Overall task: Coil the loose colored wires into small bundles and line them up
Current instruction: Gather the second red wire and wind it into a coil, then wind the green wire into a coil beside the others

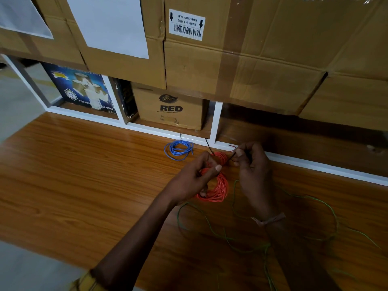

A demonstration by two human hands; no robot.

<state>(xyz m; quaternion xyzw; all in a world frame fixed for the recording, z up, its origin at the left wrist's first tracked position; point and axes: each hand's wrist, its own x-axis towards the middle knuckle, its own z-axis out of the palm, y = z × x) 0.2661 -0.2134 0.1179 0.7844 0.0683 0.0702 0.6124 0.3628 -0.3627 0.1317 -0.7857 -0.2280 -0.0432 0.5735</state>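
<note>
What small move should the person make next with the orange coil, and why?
Probably twist the black tie shut around the orange coil. The left hand holds the coil together while the right hand pinches the tie at its top, so binding looks unfinished. The blue coil already lies tied by the shelf; the green wire lies loose.

Large taped cardboard boxes (252,59) fill the upper frame, one bearing a white upside-down label (186,24). Below them, at centre, stands a smaller carton marked "RED" (171,108), with a blue printed box (79,89) at its left. The wooden table (84,175) spans the lower frame.
</note>
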